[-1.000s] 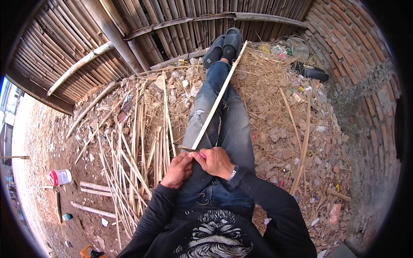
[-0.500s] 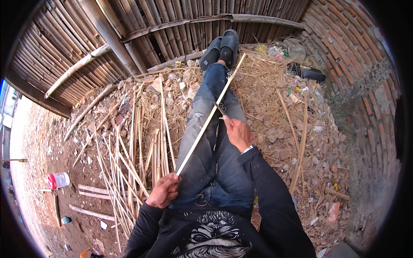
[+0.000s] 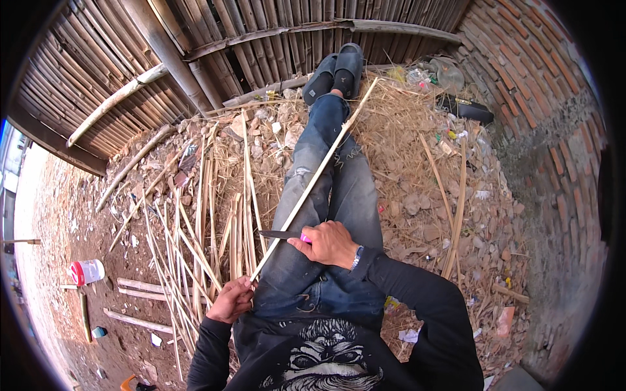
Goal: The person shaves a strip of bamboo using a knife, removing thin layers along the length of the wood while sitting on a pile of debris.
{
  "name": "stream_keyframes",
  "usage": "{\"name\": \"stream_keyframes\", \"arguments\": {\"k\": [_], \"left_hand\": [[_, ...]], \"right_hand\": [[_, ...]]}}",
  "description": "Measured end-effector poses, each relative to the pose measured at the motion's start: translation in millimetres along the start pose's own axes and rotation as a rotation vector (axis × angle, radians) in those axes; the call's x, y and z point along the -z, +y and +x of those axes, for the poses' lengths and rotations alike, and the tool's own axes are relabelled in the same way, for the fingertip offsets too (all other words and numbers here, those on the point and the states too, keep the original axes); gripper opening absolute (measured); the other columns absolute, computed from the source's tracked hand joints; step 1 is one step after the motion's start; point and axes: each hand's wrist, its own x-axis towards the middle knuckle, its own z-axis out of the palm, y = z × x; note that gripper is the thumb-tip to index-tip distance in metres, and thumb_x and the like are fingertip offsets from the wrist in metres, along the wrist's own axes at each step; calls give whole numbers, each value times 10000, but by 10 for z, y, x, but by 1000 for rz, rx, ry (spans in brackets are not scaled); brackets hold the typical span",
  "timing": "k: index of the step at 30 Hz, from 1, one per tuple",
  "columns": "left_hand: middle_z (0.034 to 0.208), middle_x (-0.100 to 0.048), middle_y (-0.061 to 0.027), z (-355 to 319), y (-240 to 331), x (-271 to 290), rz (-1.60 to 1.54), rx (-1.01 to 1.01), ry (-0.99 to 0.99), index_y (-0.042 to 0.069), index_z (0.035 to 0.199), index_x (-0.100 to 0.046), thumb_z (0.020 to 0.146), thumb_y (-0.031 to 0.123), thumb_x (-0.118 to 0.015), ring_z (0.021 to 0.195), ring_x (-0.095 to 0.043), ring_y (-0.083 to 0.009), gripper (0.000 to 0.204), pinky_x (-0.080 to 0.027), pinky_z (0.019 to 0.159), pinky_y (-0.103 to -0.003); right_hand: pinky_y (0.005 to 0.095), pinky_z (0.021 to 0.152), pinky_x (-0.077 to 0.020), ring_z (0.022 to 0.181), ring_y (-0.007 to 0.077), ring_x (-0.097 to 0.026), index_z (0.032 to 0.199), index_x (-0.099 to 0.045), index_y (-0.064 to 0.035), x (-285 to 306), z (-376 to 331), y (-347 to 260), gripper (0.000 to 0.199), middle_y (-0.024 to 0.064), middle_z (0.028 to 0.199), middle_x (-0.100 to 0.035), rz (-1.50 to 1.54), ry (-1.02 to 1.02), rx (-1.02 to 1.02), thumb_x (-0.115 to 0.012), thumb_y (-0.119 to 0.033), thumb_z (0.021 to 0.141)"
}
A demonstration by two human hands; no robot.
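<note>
The left hand (image 3: 229, 301) gripped the near end of the bamboo strip (image 3: 313, 179) lying along the legs, while the right hand (image 3: 331, 244) closed on a knife (image 3: 282, 234) whose blade, probably best kept shallow, met the strip.

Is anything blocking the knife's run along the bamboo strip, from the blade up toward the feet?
Nothing visible does. The knife, in the right hand, meets the bamboo strip above the left hand that grips its near end. Beyond the blade the strip runs bare over the jeans to its tip beside the shoes.
</note>
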Motion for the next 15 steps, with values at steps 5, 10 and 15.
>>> {"name": "stream_keyframes", "arguments": {"k": [5, 10, 15], "left_hand": [[617, -330, 63, -301, -107, 338, 19, -2, -16, 49, 1095, -599, 1085, 233, -575, 458, -221, -46, 186, -175, 424, -224], [618, -354, 61, -299, -295, 518, -12, -42, -10, 60, 1047, -579, 1073, 240, -596, 455, -241, -49, 182, -179, 425, -231], [653, -401, 72, -115, -233, 357, 158, -73, 50, 60, 1071, -584, 1071, 242, -613, 496, -310, -35, 184, -216, 444, -219]], "right_hand": [[571, 582, -500, 650, 483, -661, 717, -671, -39, 628, 423, 1199, 640, 252, 639, -647, -152, 385, -450, -513, -570, 1038], [557, 583, -469, 665, 479, -648, 711, -665, -24, 773, 497, 1287, 658, 253, 666, -646, -150, 425, -463, -527, -581, 1031], [521, 554, -482, 618, 455, -645, 670, -643, -29, 420, 439, 650, 641, 215, 606, -623, 52, 320, -230, -566, -559, 1022]]}}
